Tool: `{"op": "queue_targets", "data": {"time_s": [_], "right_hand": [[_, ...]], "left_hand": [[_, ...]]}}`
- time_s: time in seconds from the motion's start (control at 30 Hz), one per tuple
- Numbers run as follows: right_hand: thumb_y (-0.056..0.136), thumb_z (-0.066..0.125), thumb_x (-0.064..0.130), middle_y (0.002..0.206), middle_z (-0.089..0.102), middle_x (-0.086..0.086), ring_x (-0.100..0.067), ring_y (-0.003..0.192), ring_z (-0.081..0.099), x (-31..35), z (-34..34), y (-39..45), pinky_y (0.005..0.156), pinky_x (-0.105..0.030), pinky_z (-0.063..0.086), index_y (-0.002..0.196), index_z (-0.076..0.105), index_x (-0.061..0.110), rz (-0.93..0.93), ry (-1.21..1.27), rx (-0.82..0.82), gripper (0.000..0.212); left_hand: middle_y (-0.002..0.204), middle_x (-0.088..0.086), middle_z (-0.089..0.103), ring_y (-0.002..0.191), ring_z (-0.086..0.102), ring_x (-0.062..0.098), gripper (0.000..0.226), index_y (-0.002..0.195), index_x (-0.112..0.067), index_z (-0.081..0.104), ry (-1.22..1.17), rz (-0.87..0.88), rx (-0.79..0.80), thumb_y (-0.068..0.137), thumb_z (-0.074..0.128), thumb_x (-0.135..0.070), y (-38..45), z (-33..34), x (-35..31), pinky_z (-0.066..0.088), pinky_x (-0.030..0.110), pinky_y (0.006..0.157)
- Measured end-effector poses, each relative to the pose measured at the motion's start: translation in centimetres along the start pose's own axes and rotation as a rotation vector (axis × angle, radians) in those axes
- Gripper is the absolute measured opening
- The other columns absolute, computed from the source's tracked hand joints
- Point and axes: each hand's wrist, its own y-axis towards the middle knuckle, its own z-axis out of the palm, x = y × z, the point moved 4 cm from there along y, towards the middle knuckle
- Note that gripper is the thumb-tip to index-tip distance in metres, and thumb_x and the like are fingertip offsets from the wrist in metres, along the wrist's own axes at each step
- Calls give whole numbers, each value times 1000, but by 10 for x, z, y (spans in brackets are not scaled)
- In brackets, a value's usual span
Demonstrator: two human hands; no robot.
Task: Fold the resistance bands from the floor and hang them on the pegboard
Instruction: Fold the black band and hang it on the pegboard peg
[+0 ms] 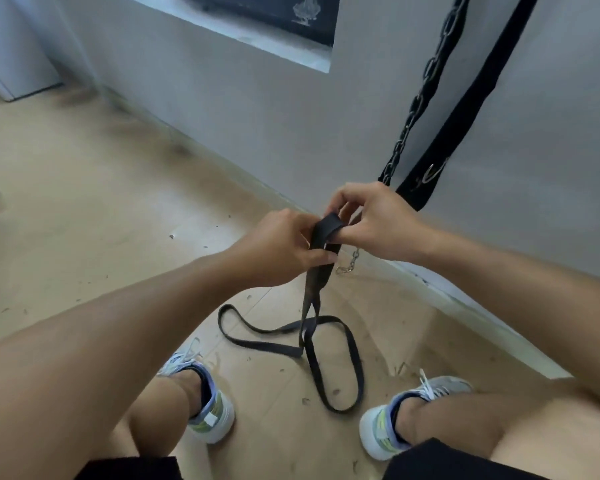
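Head view: left hand [278, 247] and right hand [371, 220] both pinch the folded top of a long flat black rubber resistance band [321, 237], fingers curled round it. Its long axis hangs straight down from the fingers; lower loops lie on the pale wooden floor [84, 188] between the shoes. Hands equally near. Pegboard not identifiable; fingertips partly hidden.

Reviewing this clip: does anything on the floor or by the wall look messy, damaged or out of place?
Small bits of debris lie scattered over the wooden floor, thickest near the shoes. The lower loops of the resistance band sprawl crossed on the floor while both hands, left hand and right hand, grip its top. Nothing looks damaged.
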Motion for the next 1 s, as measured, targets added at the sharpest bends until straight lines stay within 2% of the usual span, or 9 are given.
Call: {"op": "queue_targets", "data": {"time_s": [0.07, 0.17, 0.23, 0.37, 0.47, 0.6, 0.7, 0.9, 1.0], "right_hand": [[75, 89, 19, 83, 73, 2, -3, 69, 66, -6, -1, -1, 78, -47, 61, 83, 72, 27, 15, 41, -1, 21], [74, 92, 14, 89, 76, -6, -22, 84, 74, -16, -4, -4, 84, -51, 62, 89, 72, 24, 61, 120, 55, 27], [74, 92, 8, 94, 77, -9, -25, 87, 76, -21, -3, -7, 87, -49, 63, 98, 73, 20, 105, 199, 112, 33], [75, 93, 15, 96, 77, 5, -11, 92, 74, -28, 11, -12, 84, -33, 60, 97, 73, 32, 131, 213, 211, 35], [79, 91, 27, 110, 73, 8, -4, 104, 70, -33, 33, -17, 86, -18, 57, 117, 72, 23, 141, 124, 338, 42], [87, 85, 32, 96, 77, 2, -13, 95, 73, -45, 51, -16, 88, -29, 59, 100, 78, 17, 159, 96, 370, 21], [93, 77, 31, 88, 74, 11, -8, 91, 70, -63, 55, -12, 86, -29, 54, 90, 76, 21, 183, 33, 368, 11], [105, 60, 26, 104, 71, 4, -12, 99, 66, -88, 33, -4, 87, -28, 51, 109, 68, 27, 240, -37, 176, 9], [107, 56, 33, 96, 69, 0, -17, 84, 64, -91, 23, -3, 67, -16, 50, 112, 68, 25, 251, -41, 102, 16]], "left_hand": [[84, -4, 75, 83, 72, 13, 17, 91, -28, 68, -51, 7, -59, 82, 82, -30, 2, -1, 0, 60, 42, 82], [87, -3, 75, 82, 73, 11, 25, 96, -23, 68, -114, 14, -150, 80, 85, -31, 4, -5, -1, 61, 42, 80], [89, -1, 76, 82, 75, 12, 23, 96, -19, 69, -186, 23, -171, 81, 85, -27, 5, -6, -2, 62, 42, 80], [96, 10, 74, 86, 76, 24, 16, 99, -8, 68, -430, 82, -160, 87, 79, -9, 4, -7, -9, 62, 48, 84], [101, 10, 71, 90, 74, 27, 16, 98, -9, 64, -594, 133, -170, 88, 75, -2, 3, -9, -19, 60, 46, 87], [101, 12, 67, 92, 72, 27, 20, 95, -7, 58, -847, 134, -243, 89, 65, 11, 1, -20, -30, 61, 39, 87], [96, 13, 66, 94, 73, 31, 23, 90, -7, 57, -1006, 80, -356, 89, 59, 16, 3, -38, -25, 60, 42, 88], [103, 15, 69, 102, 73, 28, 21, 92, -8, 60, -817, -229, -608, 90, 55, 12, 4, -64, 16, 63, 35, 78], [103, 13, 70, 105, 71, 27, 25, 99, -6, 61, -723, -366, -581, 89, 54, 16, 7, -65, 36, 63, 35, 78]]}}
